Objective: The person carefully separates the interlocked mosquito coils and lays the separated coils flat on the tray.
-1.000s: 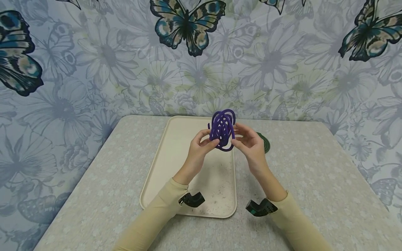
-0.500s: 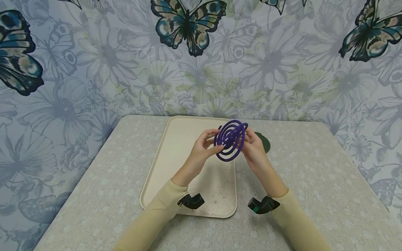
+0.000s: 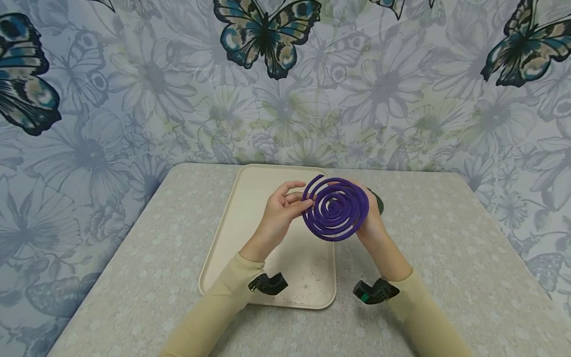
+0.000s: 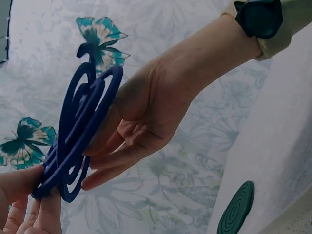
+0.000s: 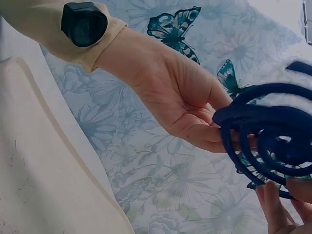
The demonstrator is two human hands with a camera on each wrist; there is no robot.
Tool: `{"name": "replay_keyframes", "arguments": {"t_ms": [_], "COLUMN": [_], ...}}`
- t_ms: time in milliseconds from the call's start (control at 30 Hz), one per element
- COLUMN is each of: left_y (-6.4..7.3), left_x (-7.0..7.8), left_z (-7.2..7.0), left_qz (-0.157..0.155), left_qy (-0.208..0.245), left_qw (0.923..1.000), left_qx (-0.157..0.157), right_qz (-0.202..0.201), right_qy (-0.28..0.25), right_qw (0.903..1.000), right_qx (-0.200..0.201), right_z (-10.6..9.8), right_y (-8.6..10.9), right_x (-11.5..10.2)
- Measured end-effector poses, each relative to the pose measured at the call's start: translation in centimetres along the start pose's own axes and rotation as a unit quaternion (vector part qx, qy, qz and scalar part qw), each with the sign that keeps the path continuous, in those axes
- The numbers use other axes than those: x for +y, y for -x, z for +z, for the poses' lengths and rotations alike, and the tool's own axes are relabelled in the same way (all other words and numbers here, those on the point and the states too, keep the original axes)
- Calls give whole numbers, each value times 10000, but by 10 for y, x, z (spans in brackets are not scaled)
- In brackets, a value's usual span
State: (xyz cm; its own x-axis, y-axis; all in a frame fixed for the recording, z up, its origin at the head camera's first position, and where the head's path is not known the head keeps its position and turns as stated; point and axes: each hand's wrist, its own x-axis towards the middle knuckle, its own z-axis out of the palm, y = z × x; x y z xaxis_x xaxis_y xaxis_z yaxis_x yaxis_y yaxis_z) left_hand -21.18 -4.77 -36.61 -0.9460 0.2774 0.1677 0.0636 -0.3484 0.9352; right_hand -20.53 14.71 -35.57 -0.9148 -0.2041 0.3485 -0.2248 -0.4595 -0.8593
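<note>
In the head view a purple spiral mosquito coil (image 3: pixel 358 208) is held up above the table, its flat face towards me. My left hand (image 3: pixel 277 215) pinches the outer turns at its left side, thumb in front. My right hand (image 3: pixel 371 220) holds the right side from behind, with most of its fingers hidden by the coil. Seen edge-on in the left wrist view, the coil (image 4: pixel 80 129) has turns that spread apart from one another. One loose outer end sticks up at its top left in the head view.
A cream tray (image 3: pixel 260 198) with dark reddish crumbs near its front right lies below the hands. On the table (image 3: pixel 446 248), right of the tray, lies a green coil (image 4: pixel 237 209), partly hidden by my right hand in the head view. A patterned wall (image 3: pixel 379 124) stands behind.
The purple coil has turned from nearly edge-on to face me and has moved slightly right and down. My right hand has gone behind it; my left hand still pinches its left side.
</note>
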Motion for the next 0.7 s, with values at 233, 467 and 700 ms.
{"name": "replay_keyframes", "arguments": {"t_ms": [233,467,700], "left_y": [-3,-6,-8], "left_x": [3,4,5], "left_z": [-7,-14,-17], "left_qz": [290,537,441], "left_qy": [-241,-257,-119], "left_qw": [9977,9898,9873], "left_qx": [567,1295,1524], "right_qz": [948,1055,1111], "right_qy": [-872,-463,-58], "right_qw": [9897,9925,9924], "right_qx": [626,409,533], "right_z": [-10,-16,-15], "right_y": [-5,-7,-6], "right_x": [1,0,-2]}}
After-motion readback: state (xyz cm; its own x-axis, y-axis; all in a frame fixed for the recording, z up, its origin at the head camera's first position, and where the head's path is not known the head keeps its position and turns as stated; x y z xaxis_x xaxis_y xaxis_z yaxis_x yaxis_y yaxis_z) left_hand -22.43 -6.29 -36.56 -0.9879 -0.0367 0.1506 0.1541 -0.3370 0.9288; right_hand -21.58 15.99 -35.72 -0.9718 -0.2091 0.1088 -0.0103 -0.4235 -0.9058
